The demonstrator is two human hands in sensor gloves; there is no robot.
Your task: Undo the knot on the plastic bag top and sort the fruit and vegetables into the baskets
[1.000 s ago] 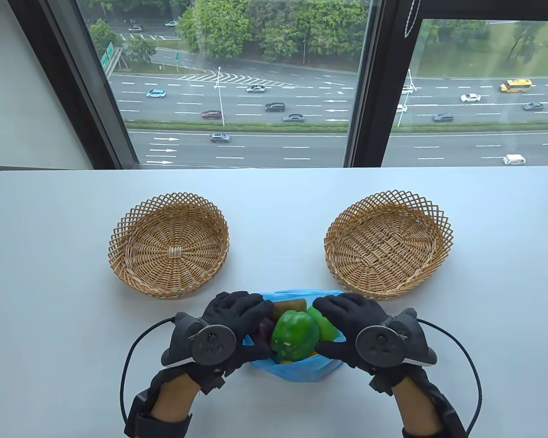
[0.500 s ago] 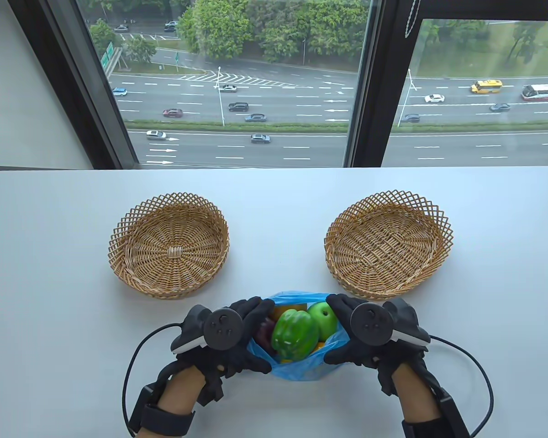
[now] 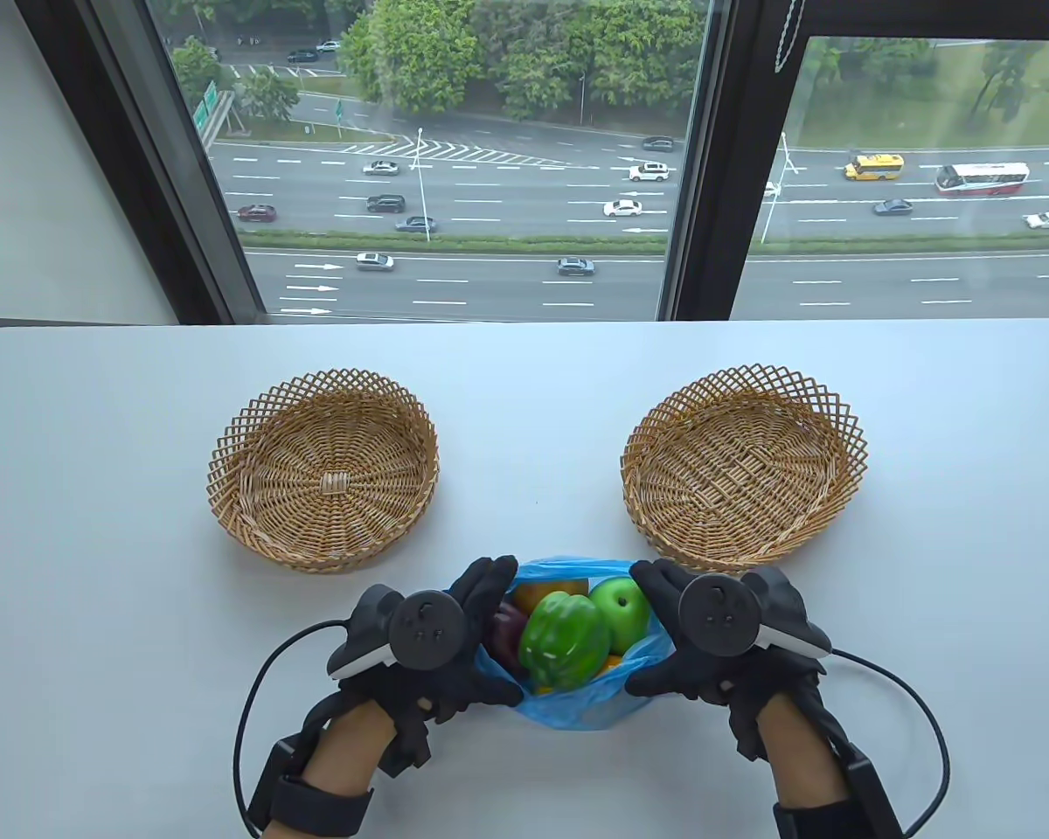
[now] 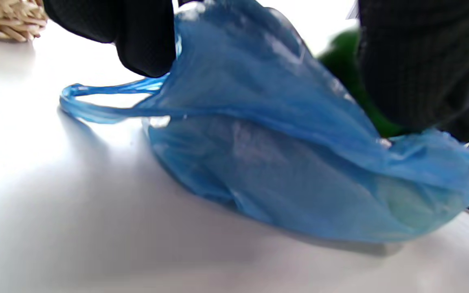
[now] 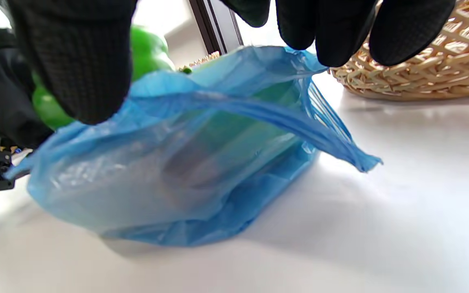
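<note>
The blue plastic bag (image 3: 568, 703) lies untied near the table's front edge, its mouth spread wide. Inside it show a green bell pepper (image 3: 564, 640), a green apple (image 3: 622, 612), a purple vegetable (image 3: 507, 634) and an orange piece (image 3: 559, 588). My left hand (image 3: 476, 631) grips the bag's left rim, and my right hand (image 3: 669, 634) grips the right rim. In the left wrist view my fingers (image 4: 145, 36) hold the bag (image 4: 283, 162) by its edge. In the right wrist view my thumb (image 5: 75, 61) presses the near rim of the bag (image 5: 177, 162), with the pepper (image 5: 149, 53) behind it.
Two round wicker baskets stand beyond the bag with nothing in them: the left basket (image 3: 323, 468) and the right basket (image 3: 743, 468). The white table (image 3: 524, 393) ends at a window at the back. A loose bag handle (image 4: 108, 89) trails on the table.
Both hands turned from lying over the bag to its two sides and pulled the mouth wider. The green apple, covered a second ago, now shows.
</note>
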